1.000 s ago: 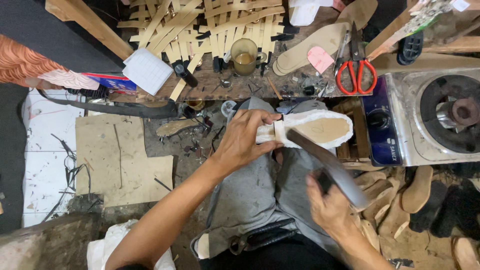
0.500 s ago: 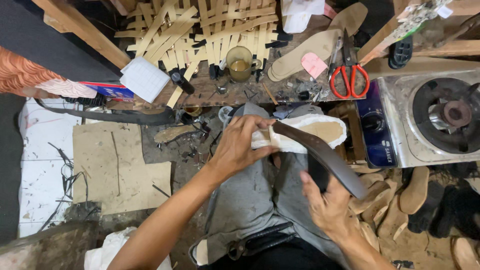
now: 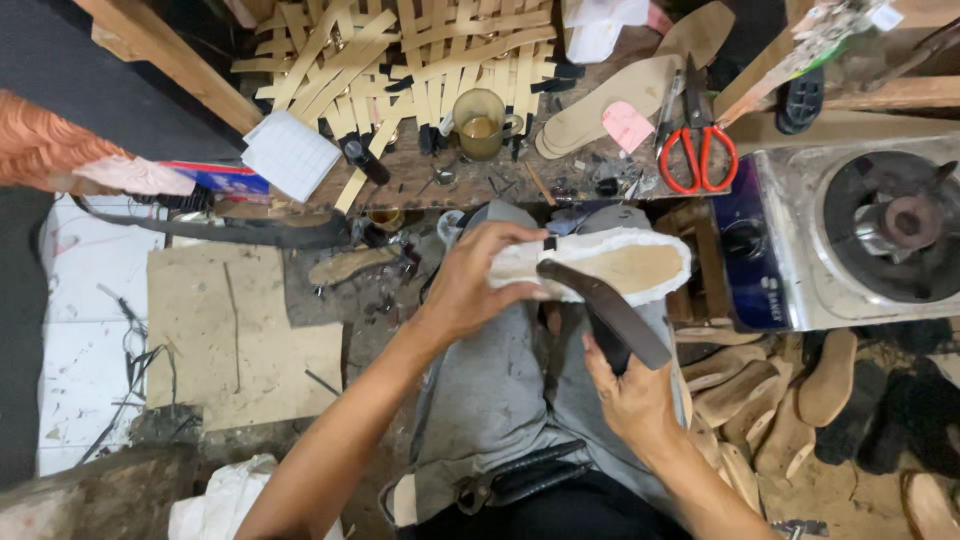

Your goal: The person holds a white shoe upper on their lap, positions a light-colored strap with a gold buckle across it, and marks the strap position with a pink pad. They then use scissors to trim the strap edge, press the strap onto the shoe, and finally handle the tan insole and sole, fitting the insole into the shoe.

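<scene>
Left hand (image 3: 470, 285) grips one white-edged sole (image 3: 610, 265); right hand (image 3: 630, 385) clasps one dark strap (image 3: 605, 310).

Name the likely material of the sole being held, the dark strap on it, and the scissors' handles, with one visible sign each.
Sole: likely foam or fibreboard; matte tan face, fuzzy white edge.
Dark strap: probably leather or a synthetic; stiff, dull, dark brown.
Scissors' handles: plastic, judging by the glossy, even red.
</scene>
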